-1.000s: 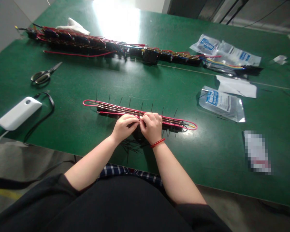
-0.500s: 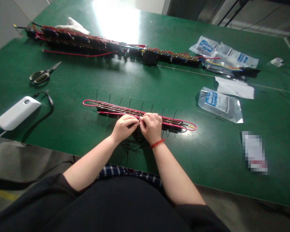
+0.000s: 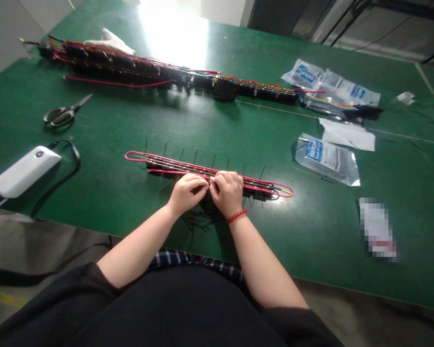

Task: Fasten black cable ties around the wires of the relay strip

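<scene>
A long black strip assembly (image 3: 257, 193) lies across the table in front of me, with a red wire (image 3: 162, 171) looped lengthwise along it. Thin black cable ties (image 3: 196, 156) stick up from its far side, and some ends show on the near side. My left hand (image 3: 188, 193) is at the near middle of the strip, thumb and fingers pinched together. Right beside it, my right hand (image 3: 227, 192) is closed in a similar pinch, resting against the strip. Whatever lies between the fingertips is too small and covered to make out. Loose black ties (image 3: 195, 220) lie below my hands.
A longer wired assembly (image 3: 137, 67) stretches across the back of the green table (image 3: 123, 120). Scissors (image 3: 67, 113) and a white power bank (image 3: 25, 171) with a cable are at left. Plastic bags (image 3: 327, 154) and white paper (image 3: 347, 135) lie at right.
The view has shifted slightly. Both hands stay pinched at the same spot on the strip, with barely any finger movement visible.
</scene>
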`<action>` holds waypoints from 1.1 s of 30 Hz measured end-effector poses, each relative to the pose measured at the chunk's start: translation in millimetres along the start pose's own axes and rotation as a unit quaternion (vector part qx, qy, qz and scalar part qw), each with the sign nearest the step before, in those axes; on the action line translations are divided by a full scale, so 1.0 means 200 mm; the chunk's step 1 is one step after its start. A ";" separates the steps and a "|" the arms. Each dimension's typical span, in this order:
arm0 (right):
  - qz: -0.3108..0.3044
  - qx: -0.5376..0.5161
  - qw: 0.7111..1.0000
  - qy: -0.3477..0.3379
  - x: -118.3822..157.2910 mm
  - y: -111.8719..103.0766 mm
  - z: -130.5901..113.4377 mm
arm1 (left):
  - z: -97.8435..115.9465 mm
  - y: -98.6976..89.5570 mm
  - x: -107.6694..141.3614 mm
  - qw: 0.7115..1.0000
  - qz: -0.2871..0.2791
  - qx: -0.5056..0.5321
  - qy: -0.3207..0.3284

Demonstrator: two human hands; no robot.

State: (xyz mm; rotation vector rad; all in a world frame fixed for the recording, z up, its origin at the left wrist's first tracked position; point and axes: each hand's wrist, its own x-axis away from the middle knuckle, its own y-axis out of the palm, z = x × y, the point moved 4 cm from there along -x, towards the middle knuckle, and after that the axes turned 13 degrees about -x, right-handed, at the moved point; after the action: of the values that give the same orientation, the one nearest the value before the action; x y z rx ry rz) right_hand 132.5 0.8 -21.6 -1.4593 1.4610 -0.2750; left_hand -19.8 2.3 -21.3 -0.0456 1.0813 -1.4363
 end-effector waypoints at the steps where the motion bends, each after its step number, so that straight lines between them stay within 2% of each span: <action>1: 0.001 0.003 1.000 -0.002 0.00 0.00 0.00 | 0.00 0.00 0.00 1.000 0.000 0.001 -0.001; 11: 0.000 0.010 1.000 -0.001 -0.01 0.00 0.00 | -0.01 0.00 -0.01 0.999 -0.029 0.021 -0.017; 20: -0.004 0.005 1.000 0.009 -0.01 0.00 0.00 | 0.00 -0.01 -0.01 0.999 -0.014 0.046 -0.022; 33: -0.007 0.006 1.000 0.008 -0.01 0.00 0.00 | -0.03 0.04 0.03 0.994 -0.050 0.047 -0.086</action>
State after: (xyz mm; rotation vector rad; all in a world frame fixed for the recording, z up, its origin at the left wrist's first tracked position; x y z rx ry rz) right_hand 132.6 2.7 -20.5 -1.4600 1.4601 -0.3039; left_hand -19.6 3.3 -32.6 -0.1555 0.8808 -1.5417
